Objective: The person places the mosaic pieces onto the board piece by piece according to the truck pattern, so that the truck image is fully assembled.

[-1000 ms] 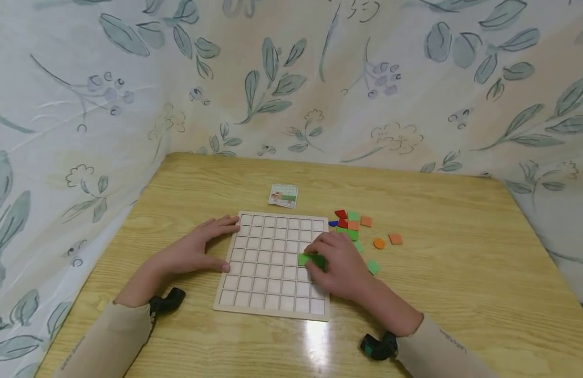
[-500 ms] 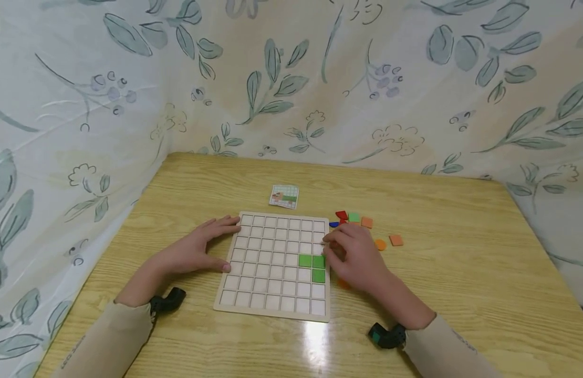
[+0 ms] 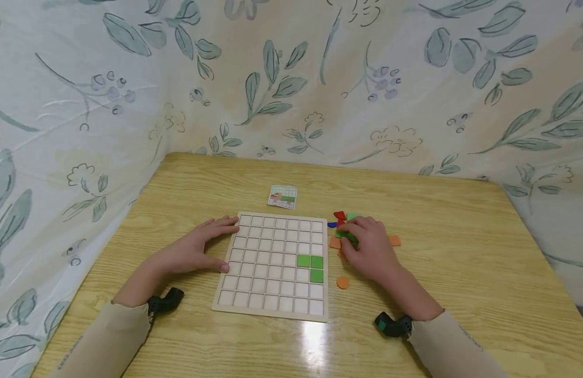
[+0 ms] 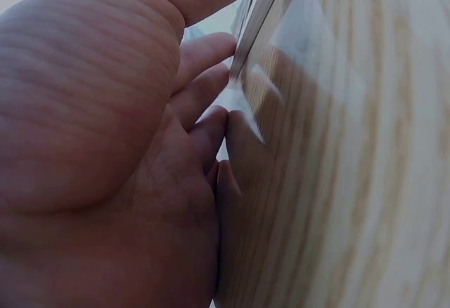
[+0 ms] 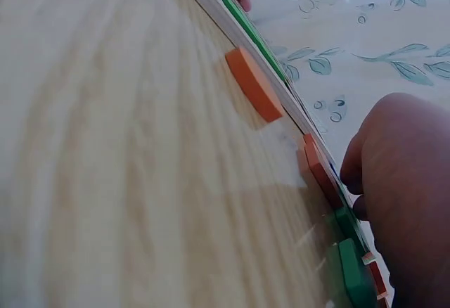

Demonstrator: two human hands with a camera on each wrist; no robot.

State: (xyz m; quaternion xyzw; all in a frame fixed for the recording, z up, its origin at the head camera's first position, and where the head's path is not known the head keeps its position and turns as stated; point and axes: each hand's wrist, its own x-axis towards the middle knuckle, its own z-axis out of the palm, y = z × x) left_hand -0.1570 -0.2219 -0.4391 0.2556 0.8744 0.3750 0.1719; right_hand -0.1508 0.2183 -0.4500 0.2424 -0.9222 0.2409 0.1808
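Rightward, right hand (image 3: 367, 247) curled on green tile (image 3: 349, 235) beside board (image 3: 272, 310); left hand (image 3: 197, 252) flat at its edge.

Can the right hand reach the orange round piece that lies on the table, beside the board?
Probably yes. The orange round piece lies alone on the table, close under the right hand, between it and the board. Nothing covers it.
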